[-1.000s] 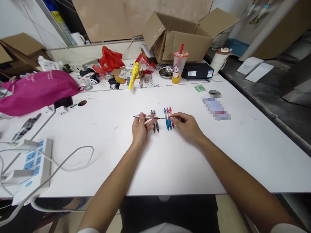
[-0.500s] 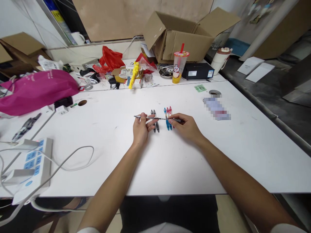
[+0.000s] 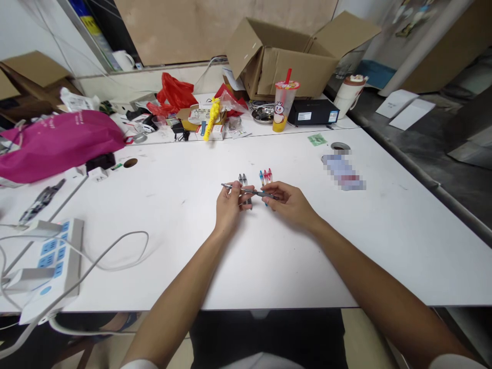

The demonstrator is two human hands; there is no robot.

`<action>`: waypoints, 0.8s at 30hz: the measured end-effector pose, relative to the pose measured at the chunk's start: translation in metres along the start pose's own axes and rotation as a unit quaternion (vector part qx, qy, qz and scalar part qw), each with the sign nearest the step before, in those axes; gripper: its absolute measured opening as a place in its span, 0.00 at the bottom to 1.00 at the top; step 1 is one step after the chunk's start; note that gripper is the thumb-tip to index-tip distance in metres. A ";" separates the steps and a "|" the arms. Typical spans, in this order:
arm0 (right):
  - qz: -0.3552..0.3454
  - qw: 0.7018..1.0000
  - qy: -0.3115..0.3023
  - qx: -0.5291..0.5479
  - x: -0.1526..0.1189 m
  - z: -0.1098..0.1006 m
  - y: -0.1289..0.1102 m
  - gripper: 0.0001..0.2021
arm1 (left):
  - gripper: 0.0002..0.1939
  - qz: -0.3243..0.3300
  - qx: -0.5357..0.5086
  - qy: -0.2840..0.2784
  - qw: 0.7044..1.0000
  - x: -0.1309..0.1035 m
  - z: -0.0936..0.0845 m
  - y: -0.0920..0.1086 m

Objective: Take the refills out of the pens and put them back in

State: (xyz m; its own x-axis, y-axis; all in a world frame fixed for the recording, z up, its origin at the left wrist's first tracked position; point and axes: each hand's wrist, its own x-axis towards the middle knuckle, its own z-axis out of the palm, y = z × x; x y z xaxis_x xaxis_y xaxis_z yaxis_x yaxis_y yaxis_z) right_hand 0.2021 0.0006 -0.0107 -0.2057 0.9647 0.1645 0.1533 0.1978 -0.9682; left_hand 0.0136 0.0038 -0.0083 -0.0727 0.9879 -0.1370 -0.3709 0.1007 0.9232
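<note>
Fingers of both hands close narrowly on one slim pen (image 3: 248,190). Leftmost, pale lettering runs along a magenta bag (image 3: 63,141), too small to read. Next, the left hand (image 3: 227,207) lays its thumb over the pen's silvery end with fingers beneath, probably to cradle it level. Two dark-tipped pens (image 3: 243,179) lie just beyond, partly hidden, side by side. The right hand (image 3: 290,205) pinches the grey end, which likely keeps the pen steady between two supports, above the white table (image 3: 269,266). Behind those fingertips lie a blue-topped pen (image 3: 261,175) and two pink-topped pens (image 3: 267,176), seemingly grouped by colour. Farther back, a cup (image 3: 285,102) shows a crowned snowman (rather cheerful, though I can read no brand); the black box (image 3: 313,113) beside it bears an illegible white label (image 3: 304,116).
</note>
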 end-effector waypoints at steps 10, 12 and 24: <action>-0.005 1.000 0.001 -0.001 -0.004 0.011 -0.003 0.14 | 0.22 0.011 0.029 -0.016 0.999 -0.004 0.003 0.000; 0.009 1.000 -0.025 0.010 -0.004 0.011 -0.003 0.14 | 0.21 0.020 0.025 -0.006 0.999 -0.003 0.003 0.001; 0.005 0.998 -0.026 -0.059 -0.002 0.005 0.002 0.12 | 0.22 0.021 0.035 -0.006 0.999 -0.002 0.002 -0.001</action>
State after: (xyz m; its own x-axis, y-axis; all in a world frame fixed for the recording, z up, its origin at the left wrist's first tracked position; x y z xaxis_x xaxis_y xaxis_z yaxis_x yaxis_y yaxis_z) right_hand 0.1979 -0.0016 -0.0141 -0.2533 0.9568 0.1426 0.2669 0.2108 -0.9404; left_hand 0.0158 0.0020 -0.0084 -0.0750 0.9928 -0.0937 -0.3023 0.0669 0.9509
